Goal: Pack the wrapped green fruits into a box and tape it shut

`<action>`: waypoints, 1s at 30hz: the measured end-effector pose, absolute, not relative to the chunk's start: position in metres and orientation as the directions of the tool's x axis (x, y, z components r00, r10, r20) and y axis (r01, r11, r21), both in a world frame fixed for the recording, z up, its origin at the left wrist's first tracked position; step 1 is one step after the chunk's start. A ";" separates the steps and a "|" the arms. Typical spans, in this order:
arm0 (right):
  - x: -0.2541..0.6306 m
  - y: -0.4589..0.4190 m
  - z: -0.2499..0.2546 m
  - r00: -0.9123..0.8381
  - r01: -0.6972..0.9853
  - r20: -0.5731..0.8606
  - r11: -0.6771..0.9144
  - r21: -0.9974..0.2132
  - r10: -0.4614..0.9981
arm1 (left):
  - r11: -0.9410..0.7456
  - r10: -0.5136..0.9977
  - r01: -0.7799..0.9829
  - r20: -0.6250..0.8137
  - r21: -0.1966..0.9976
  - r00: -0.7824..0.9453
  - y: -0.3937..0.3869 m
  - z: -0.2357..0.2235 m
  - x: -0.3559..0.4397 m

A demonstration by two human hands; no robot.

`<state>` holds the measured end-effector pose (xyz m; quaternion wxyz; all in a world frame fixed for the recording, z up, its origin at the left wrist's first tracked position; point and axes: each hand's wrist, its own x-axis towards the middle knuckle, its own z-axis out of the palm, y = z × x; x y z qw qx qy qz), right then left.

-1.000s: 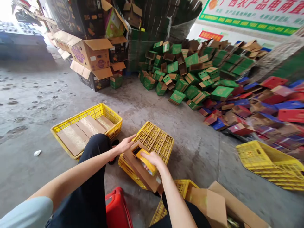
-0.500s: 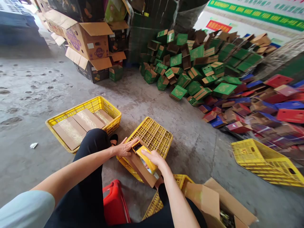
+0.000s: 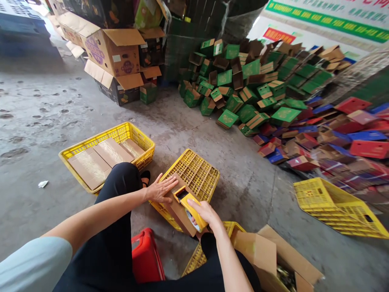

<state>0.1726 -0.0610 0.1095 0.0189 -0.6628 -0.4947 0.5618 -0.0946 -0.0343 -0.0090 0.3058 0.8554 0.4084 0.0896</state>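
A flat brown cardboard piece (image 3: 178,209) lies on an upturned yellow crate (image 3: 197,172) in front of my knees. My left hand (image 3: 161,189) presses flat on the cardboard's far end, fingers spread. My right hand (image 3: 204,211) grips a yellow tape dispenser (image 3: 190,205) that rests on the cardboard, its open head pointing away from me.
A yellow crate (image 3: 133,136) holding flat cardboard sheets stands to the left. Another yellow crate (image 3: 334,202) lies at the right. A red stool (image 3: 147,255) is under me. An open brown carton (image 3: 273,251) sits near right. Green, red and blue boxes (image 3: 261,93) are heaped behind.
My right hand has drawn the tape dispenser back toward me along the cardboard. My left hand has flattened onto the cardboard's far end.
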 end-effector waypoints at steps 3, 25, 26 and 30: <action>0.169 -0.060 0.107 -0.108 0.644 -0.720 -0.503 -0.576 0.686 | -0.536 0.744 0.626 -0.033 0.566 0.667 -0.040 -0.010 -0.088; 0.191 -0.065 0.110 -0.131 0.632 -0.757 -0.534 -0.561 0.640 | -0.567 0.685 0.475 0.064 0.673 0.726 -0.041 -0.011 -0.080; 0.195 -0.066 0.111 -0.126 0.635 -0.756 -0.533 -0.559 0.642 | -0.559 0.687 0.472 0.063 0.682 0.724 -0.040 -0.010 -0.080; 0.204 -0.070 0.109 -0.109 0.634 -0.749 -0.534 -0.559 0.653 | -0.547 0.690 0.456 0.070 0.702 0.720 -0.039 -0.009 -0.081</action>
